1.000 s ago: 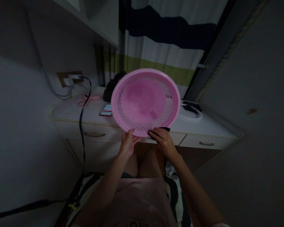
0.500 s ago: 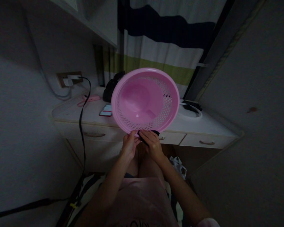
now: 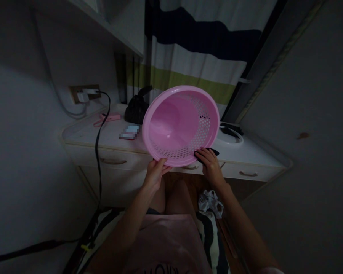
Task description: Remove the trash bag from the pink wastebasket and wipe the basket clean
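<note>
A pink plastic basket (image 3: 175, 120) with perforated sides is tilted so that its open mouth faces me. My left hand (image 3: 156, 173) grips its near rim at the lower left, thumb on the inner side. A black cloth (image 3: 213, 151) is bunched under the fingers of my right hand (image 3: 210, 165), which presses it against the rim at the lower right. Part of the cloth is hidden by those fingers. The basket is held up in front of the white desk's edge.
On the white desk (image 3: 254, 154) lie a black plastic bag (image 3: 135, 109), a pink strap-like item (image 3: 111, 118), a blurred-out flat item (image 3: 130, 132) and a white ring-shaped thing (image 3: 234, 144). A black cable (image 3: 97, 152) hangs at left. A white plastic bag (image 3: 210, 203) sits on the floor.
My right hand has slid the black cloth rightward along the rim, away from my left hand. The basket has shifted slightly right and tilted, uncovering more of the black bag.
</note>
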`<state>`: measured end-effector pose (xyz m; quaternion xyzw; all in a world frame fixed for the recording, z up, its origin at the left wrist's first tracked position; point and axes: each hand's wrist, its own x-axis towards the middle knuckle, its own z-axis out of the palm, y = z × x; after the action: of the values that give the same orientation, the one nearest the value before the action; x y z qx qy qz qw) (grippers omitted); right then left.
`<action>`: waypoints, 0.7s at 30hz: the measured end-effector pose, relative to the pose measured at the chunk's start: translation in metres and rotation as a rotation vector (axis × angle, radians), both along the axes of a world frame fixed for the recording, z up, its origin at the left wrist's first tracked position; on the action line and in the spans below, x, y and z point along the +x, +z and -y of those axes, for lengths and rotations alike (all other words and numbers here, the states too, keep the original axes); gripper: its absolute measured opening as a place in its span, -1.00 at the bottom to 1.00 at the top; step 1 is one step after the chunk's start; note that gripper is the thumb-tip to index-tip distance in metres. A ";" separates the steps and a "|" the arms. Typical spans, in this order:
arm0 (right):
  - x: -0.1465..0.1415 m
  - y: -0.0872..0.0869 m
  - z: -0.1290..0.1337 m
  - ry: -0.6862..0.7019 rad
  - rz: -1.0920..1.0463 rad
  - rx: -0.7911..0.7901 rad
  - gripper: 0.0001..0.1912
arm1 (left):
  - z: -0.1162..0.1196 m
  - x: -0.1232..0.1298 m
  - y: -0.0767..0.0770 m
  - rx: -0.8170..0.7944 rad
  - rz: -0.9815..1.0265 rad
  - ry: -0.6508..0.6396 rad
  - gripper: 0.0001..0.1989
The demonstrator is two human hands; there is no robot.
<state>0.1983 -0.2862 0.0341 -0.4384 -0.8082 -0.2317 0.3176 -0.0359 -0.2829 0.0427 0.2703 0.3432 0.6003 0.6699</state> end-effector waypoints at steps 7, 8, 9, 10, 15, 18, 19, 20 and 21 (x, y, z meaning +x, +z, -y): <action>-0.060 -0.029 0.014 0.135 -0.054 -0.059 -0.31 | 0.005 0.001 0.003 -0.019 0.008 -0.018 -0.88; -0.060 -0.029 0.015 0.147 -0.036 -0.067 -0.32 | 0.005 0.001 0.002 -0.021 0.004 -0.023 -0.87; -0.057 -0.028 0.016 0.150 -0.016 -0.069 -0.33 | 0.004 0.000 0.001 -0.021 0.000 -0.026 -0.86; -0.051 -0.026 0.016 0.146 0.008 -0.071 -0.34 | 0.004 0.000 0.001 -0.023 -0.003 -0.023 -0.87; -0.005 -0.010 0.011 0.038 0.104 -0.024 -0.38 | 0.001 -0.003 -0.001 -0.013 -0.004 -0.033 -0.90; 0.020 0.009 0.005 -0.051 0.127 0.039 -0.41 | 0.002 -0.005 0.000 0.009 -0.013 -0.055 -0.90; 0.026 0.015 0.003 -0.072 0.129 0.056 -0.42 | 0.002 -0.005 0.001 0.012 -0.018 -0.053 -0.89; 0.030 0.020 0.001 -0.087 0.128 0.069 -0.43 | 0.002 -0.005 0.002 0.012 -0.021 -0.050 -0.89; 0.033 0.024 -0.001 -0.095 0.120 0.077 -0.44 | 0.003 -0.005 0.003 0.010 -0.021 -0.047 -0.89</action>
<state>0.2308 -0.2850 0.0580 -0.4493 -0.7945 -0.3032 0.2739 -0.0409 -0.2855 0.0458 0.2879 0.3409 0.5833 0.6787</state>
